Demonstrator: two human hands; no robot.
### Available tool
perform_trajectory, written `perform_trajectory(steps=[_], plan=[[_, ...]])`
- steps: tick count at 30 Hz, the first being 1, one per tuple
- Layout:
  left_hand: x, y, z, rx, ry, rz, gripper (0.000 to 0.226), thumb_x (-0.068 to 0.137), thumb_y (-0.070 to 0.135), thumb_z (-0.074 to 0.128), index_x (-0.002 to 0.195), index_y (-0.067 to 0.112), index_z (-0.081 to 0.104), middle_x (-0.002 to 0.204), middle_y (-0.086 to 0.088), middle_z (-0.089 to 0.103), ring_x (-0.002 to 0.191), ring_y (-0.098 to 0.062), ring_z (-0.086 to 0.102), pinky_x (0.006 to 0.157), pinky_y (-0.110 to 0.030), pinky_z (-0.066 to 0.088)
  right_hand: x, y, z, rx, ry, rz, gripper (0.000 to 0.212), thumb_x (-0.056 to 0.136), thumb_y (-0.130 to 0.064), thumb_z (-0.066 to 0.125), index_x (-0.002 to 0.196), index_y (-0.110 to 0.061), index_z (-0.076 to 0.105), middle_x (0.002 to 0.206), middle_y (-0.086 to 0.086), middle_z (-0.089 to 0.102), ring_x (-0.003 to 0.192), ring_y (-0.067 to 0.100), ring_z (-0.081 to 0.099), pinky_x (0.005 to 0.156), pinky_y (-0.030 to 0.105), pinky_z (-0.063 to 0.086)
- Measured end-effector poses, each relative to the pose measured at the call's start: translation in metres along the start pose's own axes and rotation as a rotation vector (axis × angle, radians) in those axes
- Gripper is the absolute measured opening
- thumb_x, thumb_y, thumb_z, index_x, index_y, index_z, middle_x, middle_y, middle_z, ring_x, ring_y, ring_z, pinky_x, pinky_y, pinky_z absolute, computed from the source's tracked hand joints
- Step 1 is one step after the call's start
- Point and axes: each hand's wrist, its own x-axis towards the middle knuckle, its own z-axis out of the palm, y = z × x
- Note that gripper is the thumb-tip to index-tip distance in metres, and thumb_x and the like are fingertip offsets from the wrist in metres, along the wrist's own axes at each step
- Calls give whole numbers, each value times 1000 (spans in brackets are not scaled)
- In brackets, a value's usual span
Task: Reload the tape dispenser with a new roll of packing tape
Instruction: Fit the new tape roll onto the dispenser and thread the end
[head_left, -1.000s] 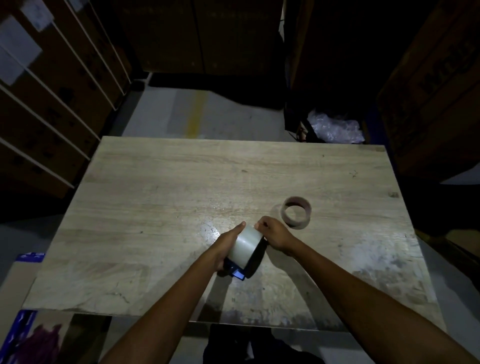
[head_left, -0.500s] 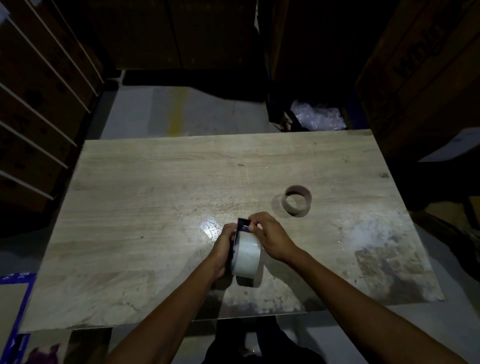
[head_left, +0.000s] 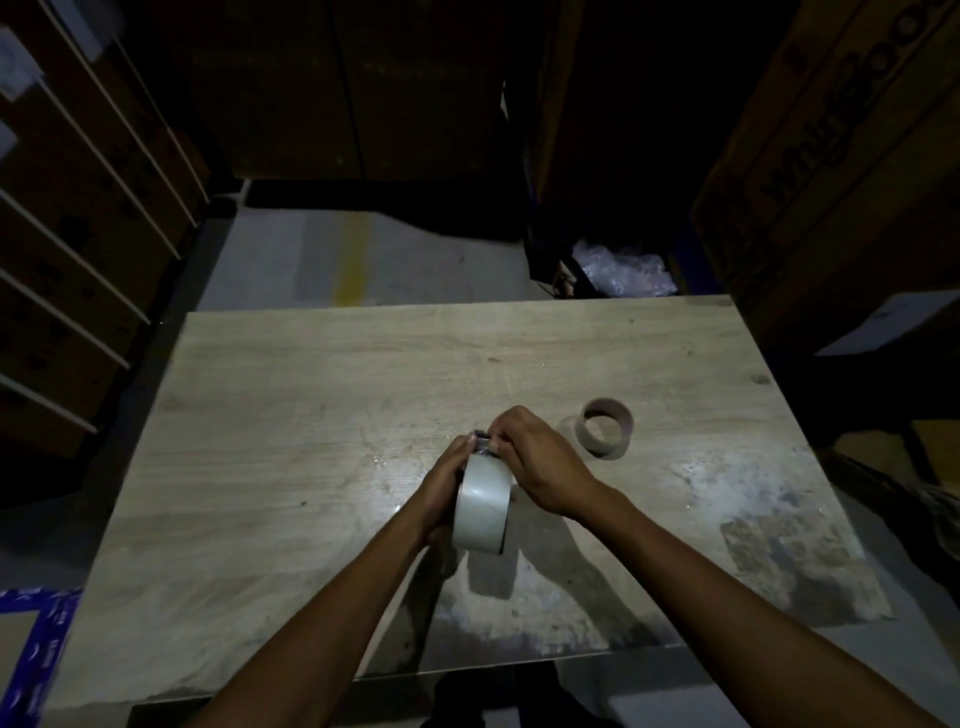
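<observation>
A dim storeroom, boxes stacked round a pale wooden table (head_left: 311, 415). I see my left hand (head_left: 441, 488) wrapped round the tape dispenser (head_left: 480, 435), mostly hidden behind the new roll (head_left: 480, 506) it carries. A second ago the roll lay tilted; now it stands on edge, and my right hand (head_left: 540, 462) has closed over its top, fingers pinching there (the tape's free end, I'd guess). So threading has probably begun. The empty core (head_left: 607, 427) sits apart to the right.
</observation>
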Motion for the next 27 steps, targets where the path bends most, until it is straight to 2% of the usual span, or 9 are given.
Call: perform_trajectory(steps=[4, 8, 10, 12, 15, 17, 19, 22, 27], plan=[[-2, 14, -12, -37, -110, -76, 63, 96, 61, 39, 119, 9, 66, 103, -20, 71, 88, -33, 71, 78, -40, 56, 7, -14, -12, -48, -36, -45, 20, 99, -29, 45, 97, -14, 57, 99, 4, 57, 84, 21, 54, 74, 38, 45], [-3, 33, -16, 57, -92, -53, 89, 78, 87, 37, 114, 12, 71, 109, -25, 59, 95, -37, 55, 85, -44, 43, 16, -21, -26, -129, -55, -19, 18, 101, -31, 46, 96, -17, 56, 91, 3, 63, 79, 22, 56, 69, 39, 44], [-3, 39, -15, 112, -99, -53, 94, 75, 89, 33, 109, 9, 69, 80, -20, 60, 72, -29, 56, 70, -35, 44, 20, -26, -30, -148, -60, -25, 18, 101, -33, 46, 96, -19, 55, 87, 2, 64, 76, 22, 56, 66, 38, 43], [-5, 46, -12, 135, -105, 0, 82, 90, 74, 15, 103, 8, 62, 54, -1, 62, 46, -11, 58, 50, -22, 46, 23, -32, -34, -156, -77, -40, 16, 101, -33, 46, 94, -21, 54, 85, 0, 64, 74, 21, 57, 67, 39, 45], [-8, 54, -7, 219, -47, 103, 76, 95, 66, 13, 102, 7, 61, 54, 3, 62, 39, -4, 54, 38, -16, 41, 29, -41, -41, -132, -81, -62, 16, 101, -31, 48, 92, -20, 55, 86, 0, 67, 74, 20, 59, 70, 45, 51], [-7, 62, -8, 222, -2, 158, 92, 79, 85, 30, 107, 5, 66, 75, -15, 67, 53, -16, 61, 44, -20, 45, 32, -46, -42, -151, -40, -84, 17, 100, -31, 48, 92, -19, 57, 92, 0, 64, 81, 19, 57, 72, 47, 50], [-6, 69, -9, 233, 11, 188, 100, 63, 95, 41, 106, 11, 72, 100, -35, 65, 77, -34, 64, 65, -35, 53, 35, -51, -42, -178, 27, -110, 17, 99, -31, 50, 96, -17, 60, 105, 1, 55, 96, 18, 50, 78, 42, 49], [-14, 84, -6, 272, 44, 256, 87, 68, 91, 41, 98, 16, 76, 108, -31, 68, 94, -43, 65, 85, -53, 50, 38, -58, -41, -133, 101, -127, 17, 99, -28, 50, 100, -14, 59, 124, 2, 51, 111, 18, 47, 87, 36, 47], [-25, 96, 0, 280, 52, 313, 78, 79, 78, 30, 96, 16, 74, 98, -22, 74, 88, -36, 71, 81, -49, 56, 39, -67, -45, -66, 93, -75, 17, 103, -29, 42, 95, -18, 52, 88, 5, 65, 76, 24, 59, 67, 42, 48]])
